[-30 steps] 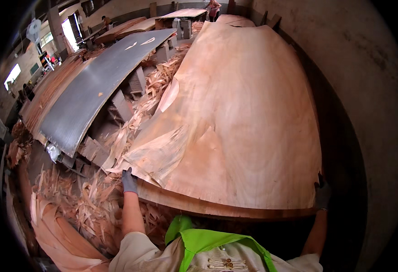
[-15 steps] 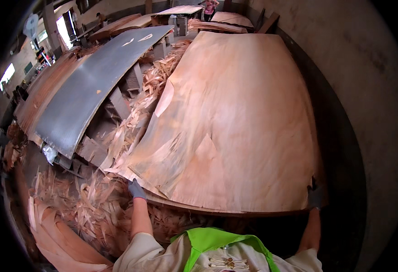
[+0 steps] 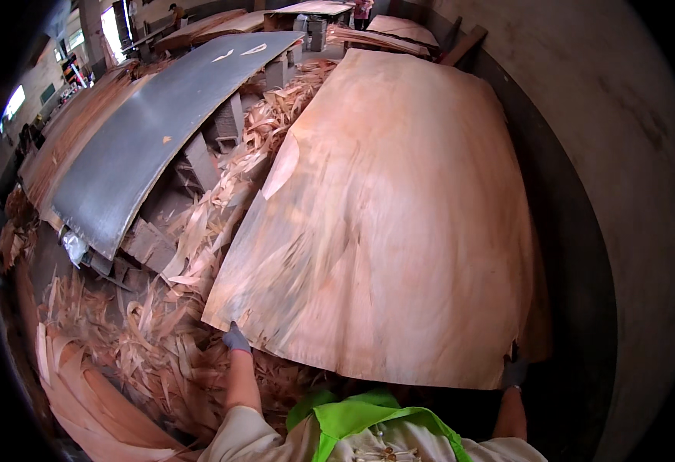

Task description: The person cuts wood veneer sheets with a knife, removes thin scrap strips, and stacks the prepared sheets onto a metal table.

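A large thin sheet of wood veneer (image 3: 414,208), pinkish tan with grey streaks on its left part, spreads out before me. My left hand (image 3: 236,339), in a grey glove, is closed on the sheet's near left corner. At the near right corner my right hand (image 3: 514,371), in a dark glove, grips the edge; its fingers are partly in shadow. The near edge is lifted and sags slightly between my hands, with soft folds running away from me. On the sheet's left side lies a paler rounded patch (image 3: 282,168). Beneath the right side, more brown sheet material (image 3: 539,312) shows.
Torn veneer strips (image 3: 160,339) cover the floor at left. Beyond them a dark grey panel (image 3: 160,123) rests on blocks (image 3: 199,162). Curved veneer pieces (image 3: 83,393) lie at lower left. A wall (image 3: 614,154) runs along the right. A person (image 3: 362,11) stands at the far end.
Both hands have drawn the veneer's near edge toward me, the right hand also moving left. The folded flap near the left corner now lies flatter, and the near edge is higher off what lies beneath.
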{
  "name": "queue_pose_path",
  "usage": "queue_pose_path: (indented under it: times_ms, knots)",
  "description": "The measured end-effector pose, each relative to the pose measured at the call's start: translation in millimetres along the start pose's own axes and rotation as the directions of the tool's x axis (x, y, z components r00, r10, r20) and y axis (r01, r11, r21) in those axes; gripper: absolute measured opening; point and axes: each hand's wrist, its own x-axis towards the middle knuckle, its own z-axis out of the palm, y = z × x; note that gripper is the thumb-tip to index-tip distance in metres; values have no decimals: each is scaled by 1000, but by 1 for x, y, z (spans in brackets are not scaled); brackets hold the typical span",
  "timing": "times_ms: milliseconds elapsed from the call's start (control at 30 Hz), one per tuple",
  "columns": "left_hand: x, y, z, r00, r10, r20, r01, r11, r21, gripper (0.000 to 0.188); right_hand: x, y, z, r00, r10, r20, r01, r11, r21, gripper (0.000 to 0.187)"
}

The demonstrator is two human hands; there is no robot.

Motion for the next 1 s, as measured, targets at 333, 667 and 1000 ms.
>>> queue_pose_path:
  times_ms: [333,667,1000]
  knots:
    - [-3,51,62,992,55,118,-79,974,212,41,109,-41,20,992,50,119,-44,998,-48,53]
    - [-18,6,36,957,235,167,-189,949,-251,39,101,18,-30,997,-35,66,35,999,8,57]
    - [24,-12,32,852,463,243,-488,535,690,51,171,55,7,959,-282,-34,282,934,219,55]
